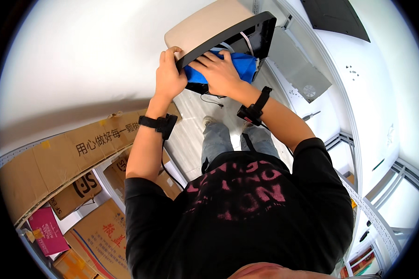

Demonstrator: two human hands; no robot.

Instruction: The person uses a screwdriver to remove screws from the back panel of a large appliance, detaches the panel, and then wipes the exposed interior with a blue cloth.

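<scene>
Clearly tilted, the beige case — black-rimmed, open — shows blue cloth.

brown carton | magenta box (just beside it) | pale floor

The upper edge crops the beige, black-rimmed housing and thin black panel. The right hand partly hides crumpled blue material; scattered dark bits are too small to identify.

From the wearer's head, the left fisheye camera looks steeply down past the near black T-shirt toward the farther left hand and right hand.
</scene>
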